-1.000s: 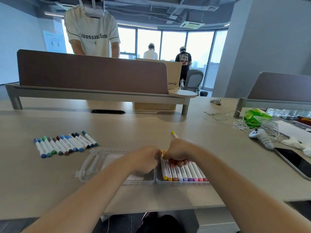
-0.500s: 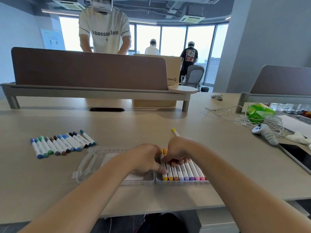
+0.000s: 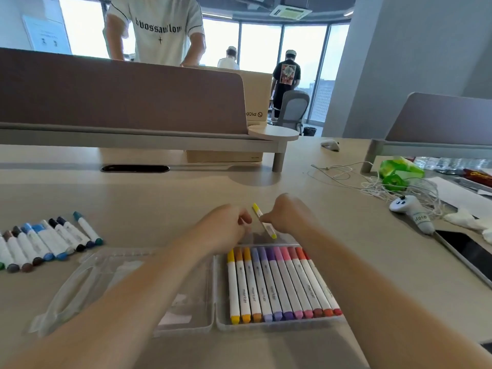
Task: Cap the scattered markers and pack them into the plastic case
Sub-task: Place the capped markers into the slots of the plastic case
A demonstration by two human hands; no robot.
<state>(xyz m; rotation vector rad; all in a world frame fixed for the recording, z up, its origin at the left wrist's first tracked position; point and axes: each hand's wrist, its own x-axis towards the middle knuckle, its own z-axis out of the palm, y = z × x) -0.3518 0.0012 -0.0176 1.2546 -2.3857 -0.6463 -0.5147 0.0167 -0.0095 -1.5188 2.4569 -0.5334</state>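
Gripping a yellow marker [image 3: 264, 221] just beyond the case [image 3: 279, 324], the right hand [image 3: 288, 213] pinches its barrel while the left hand [image 3: 226, 225], fingers curled shut beside it, holds nothing discernible. Next, seemingly: slot it beside the packed markers [image 3: 282, 283]; loose markers [image 3: 50, 239] wait leftward.

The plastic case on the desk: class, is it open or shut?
Open. The plastic case lies spread flat, its clear lid folded out beside the tray, where a row of capped markers lies uncovered.
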